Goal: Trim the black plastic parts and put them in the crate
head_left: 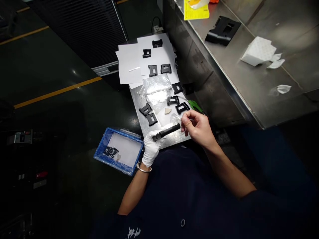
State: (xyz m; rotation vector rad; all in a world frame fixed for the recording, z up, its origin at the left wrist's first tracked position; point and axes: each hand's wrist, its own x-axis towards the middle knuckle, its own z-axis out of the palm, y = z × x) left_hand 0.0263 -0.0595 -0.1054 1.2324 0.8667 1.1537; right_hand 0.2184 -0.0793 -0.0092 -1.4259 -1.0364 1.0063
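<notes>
My left hand (151, 148), in a white glove, grips a black plastic part (166, 131) by one end, held edge-on over the near end of the metal table (171, 142). Bare and with fingers pinched, my right hand (198, 127) is at the part's other end. Whatever is between those fingertips is too small to make out. Just beyond the hands lie a small beige wedge-shaped piece (167, 111), a black frame-like part (182, 108) and a green-handled tool (195, 107). Two more black parts (151, 119) overlap left of a clear plastic bag (158, 88).
Several black parts (165, 68) rest on white paper sheets (128, 68) farther back. Thin white sticks (141, 93) lie by the bag. On the left is a blue bin (101, 146) holding black parts. A steel counter (231, 66) rises at right, bearing a larger black part (222, 31).
</notes>
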